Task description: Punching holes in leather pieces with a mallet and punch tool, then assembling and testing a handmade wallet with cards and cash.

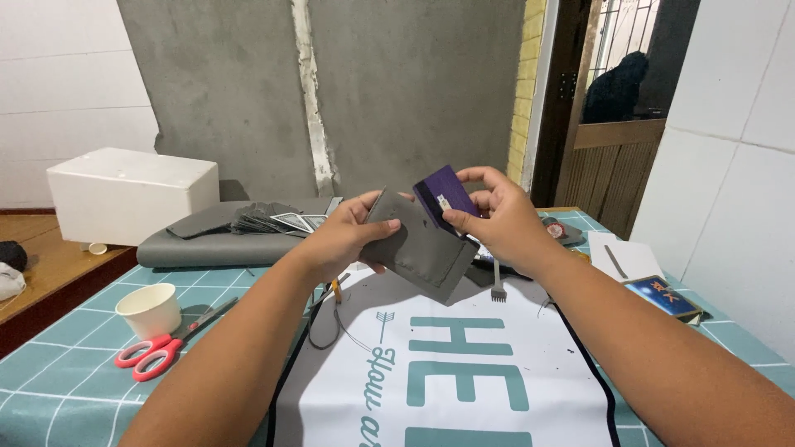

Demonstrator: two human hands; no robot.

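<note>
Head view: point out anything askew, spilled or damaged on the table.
Nothing spilled or damaged. The red scissors lie open beside the upright paper cup. The left hand holds a grey pouch; the right hand holds a purple card at its opening.

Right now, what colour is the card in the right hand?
Purple card with a dark stripe, pinched by the right hand; head view.

My right hand [497, 217] is covering the purple card's [443, 194] lower corner, and my left hand [344, 236] is hiding part of the grey sleeve [422, 248]. The white mat's [464, 389] lettering is running off the bottom edge.
</note>
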